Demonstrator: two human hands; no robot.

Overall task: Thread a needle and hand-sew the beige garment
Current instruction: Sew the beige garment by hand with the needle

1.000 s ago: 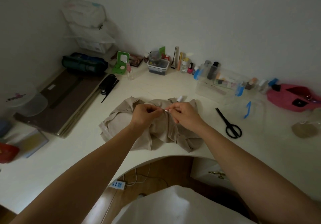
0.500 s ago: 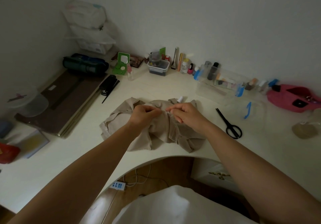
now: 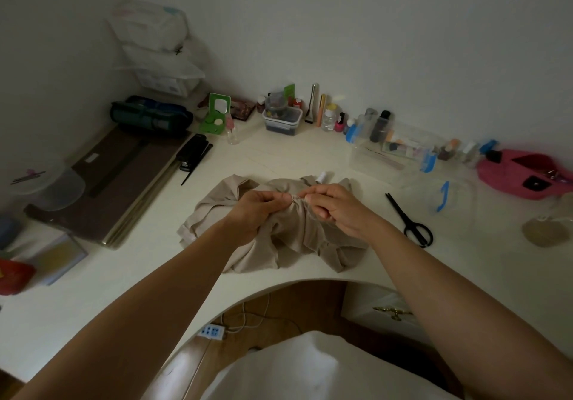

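since both grips meet on one raised fold, i read this as stitching under way rather than threading. the left grip (image 3: 259, 210) is closed on the beige garment (image 3: 297, 238), thumb and curled fingers pinching a bunch of cloth lifted off the surface (image 3: 279, 157). i take that as holding the fabric taut so a point can pass cleanly. the right grip (image 3: 336, 205) is closed as well, thumb and forefinger pinched against the same gather from the other side, so the two grips almost touch. the needle i cannot make out. it is too small in this dim view, though i'd judge it sits inside that right pinch.

the rest of the garment lies crumpled at the near curved edge of the surface, between the forearms, and its own weight anchors the fold being worked. a white spool (image 3: 321, 178) stands just behind the cloth, close for more thread. black scissors (image 3: 409, 223) lie to the right, well apart from the fabric but on the side of the working grip, ready for cutting.

the next pull needs a small, steady draw. the risk i see is catching a second layer in that bunched fold.
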